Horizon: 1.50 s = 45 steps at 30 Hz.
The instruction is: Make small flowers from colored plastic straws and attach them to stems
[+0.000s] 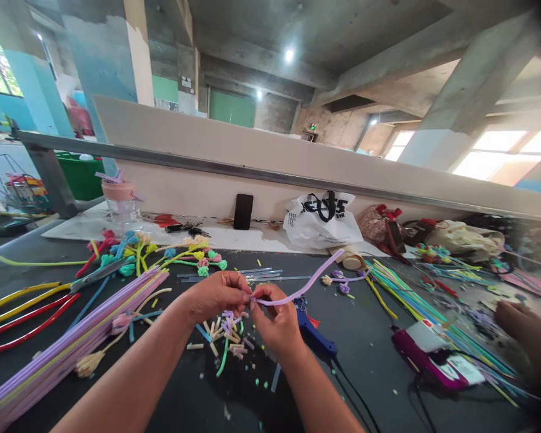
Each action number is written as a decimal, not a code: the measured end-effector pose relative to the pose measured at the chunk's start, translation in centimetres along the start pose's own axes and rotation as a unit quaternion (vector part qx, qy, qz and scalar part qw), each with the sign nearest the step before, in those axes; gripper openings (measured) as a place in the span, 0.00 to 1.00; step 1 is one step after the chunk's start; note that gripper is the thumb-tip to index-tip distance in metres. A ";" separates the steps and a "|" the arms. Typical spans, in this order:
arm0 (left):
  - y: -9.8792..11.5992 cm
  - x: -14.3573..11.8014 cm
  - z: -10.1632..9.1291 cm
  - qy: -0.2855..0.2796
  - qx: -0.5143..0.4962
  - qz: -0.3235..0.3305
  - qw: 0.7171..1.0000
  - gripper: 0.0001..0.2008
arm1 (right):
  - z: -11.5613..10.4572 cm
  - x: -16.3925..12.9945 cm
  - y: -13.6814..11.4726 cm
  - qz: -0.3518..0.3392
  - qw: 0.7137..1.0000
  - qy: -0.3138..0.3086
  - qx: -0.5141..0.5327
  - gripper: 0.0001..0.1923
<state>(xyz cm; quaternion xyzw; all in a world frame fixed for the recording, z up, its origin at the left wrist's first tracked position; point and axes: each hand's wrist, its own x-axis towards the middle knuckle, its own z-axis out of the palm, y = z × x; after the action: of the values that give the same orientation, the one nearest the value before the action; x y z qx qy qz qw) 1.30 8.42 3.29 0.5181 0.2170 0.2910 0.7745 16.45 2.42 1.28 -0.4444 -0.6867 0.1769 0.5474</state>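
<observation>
Between my two hands, above the middle of the dark table, a lilac pipe cleaner (304, 290) is pinched near one end; its free length curves up to the right. My left hand (220, 296) closes its fingertips on that end, and my right hand (277, 322) grips it right beside them. Whatever shape the pinched end has is hidden by the fingers. Below my hands lies a pile of short cut pipe cleaner pieces (237, 347). A blue glue gun (315, 334) rests just right of my right hand.
Scissors with yellow and red handles (67, 294) and a lilac pipe cleaner bundle (85, 337) lie left. A black phone (243, 211) leans against the back board. A magenta box (433, 358) with cables lies right, near another person's hand (518, 322).
</observation>
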 end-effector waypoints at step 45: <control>0.0 -0.2 -0.4 0.042 0.098 -0.004 0.994 0.04 | -0.6 0.2 -1.3 -0.126 0.966 -0.010 -0.224 0.12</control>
<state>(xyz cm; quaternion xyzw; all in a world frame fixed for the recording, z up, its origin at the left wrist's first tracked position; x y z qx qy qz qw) 0.86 8.56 3.12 0.5782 0.2791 0.2872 0.7109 16.45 1.78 2.55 -0.4641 -0.7643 -0.0473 0.4452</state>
